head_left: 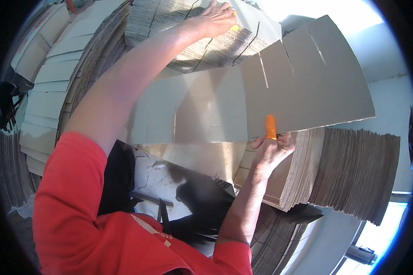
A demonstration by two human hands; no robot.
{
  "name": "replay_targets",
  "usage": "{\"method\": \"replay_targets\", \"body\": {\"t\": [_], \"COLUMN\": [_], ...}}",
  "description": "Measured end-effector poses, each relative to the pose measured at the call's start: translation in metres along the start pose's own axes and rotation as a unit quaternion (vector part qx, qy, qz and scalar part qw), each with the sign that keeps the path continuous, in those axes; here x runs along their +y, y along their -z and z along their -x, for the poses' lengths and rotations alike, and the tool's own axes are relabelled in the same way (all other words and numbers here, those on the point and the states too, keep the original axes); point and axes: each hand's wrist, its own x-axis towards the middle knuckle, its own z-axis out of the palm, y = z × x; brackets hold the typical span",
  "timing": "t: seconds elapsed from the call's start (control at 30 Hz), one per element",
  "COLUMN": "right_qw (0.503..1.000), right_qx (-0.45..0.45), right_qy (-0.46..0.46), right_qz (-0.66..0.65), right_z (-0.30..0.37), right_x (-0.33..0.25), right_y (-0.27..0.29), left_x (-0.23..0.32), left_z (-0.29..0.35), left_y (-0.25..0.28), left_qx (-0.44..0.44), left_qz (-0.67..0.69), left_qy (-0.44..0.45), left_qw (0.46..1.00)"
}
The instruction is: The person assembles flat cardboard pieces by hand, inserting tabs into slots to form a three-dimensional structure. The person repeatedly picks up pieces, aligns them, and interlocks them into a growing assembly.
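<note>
Cardboard sheet [303,87] beyond the right grip [274,149], near edge pinched there; left grip [215,20], hold unclear.

Small pale lettering [166,237] on red shirt [119,240], red marks [43,19] on pale carton [32,50], perhaps lettering, unreadable

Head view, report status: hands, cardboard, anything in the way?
Right hand holding slotted cardboard sheet by its near edge. Left hand at far cardboard stack, contact unclear. Left forearm blocks view of sheet's far left corner.
</note>
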Motion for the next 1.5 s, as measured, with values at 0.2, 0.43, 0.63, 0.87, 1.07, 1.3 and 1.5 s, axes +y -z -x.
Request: {"method": "replay_targets", "body": {"t": [0.2,0.43,0.63,0.87,1.07,1.3,1.5], "right_qw": [1.000,0.999,0.998,0.999,0.998,0.997,0.999], "right_qx": [0.004,0.016,0.034,0.025,0.018,-0.010,-0.009], "right_qy": [0.022,-0.030,-0.026,0.016,-0.049,0.060,0.049], "right_qz": [-0.003,-0.013,-0.042,0.014,-0.037,0.055,-0.003], "right_z": [-0.005,-0.003,-0.004,-0.005,-0.008,-0.019,-0.019], "right_x": [0.015,0.005,0.006,0.018,0.009,-0.011,-0.011], "right_y": [0.005,0.003,-0.001,0.008,0.002,0.035,0.032], "left_x": [0.015,0.025,0.019,0.066,0.096,0.105,0.154], "left_z": [-0.006,0.000,0.003,0.029,0.064,0.095,0.128], "left_y": [0.008,0.020,0.020,0.052,0.078,0.078,0.100], "left_qx": [0.025,0.094,0.144,0.111,0.140,0.173,0.105], "left_qz": [-0.029,0.145,0.070,-0.062,-0.019,-0.018,0.021], "left_qy": [-0.103,-0.094,-0.229,-0.288,-0.323,-0.319,-0.250], "left_qw": [0.994,0.980,0.960,0.949,0.936,0.932,0.962]}}
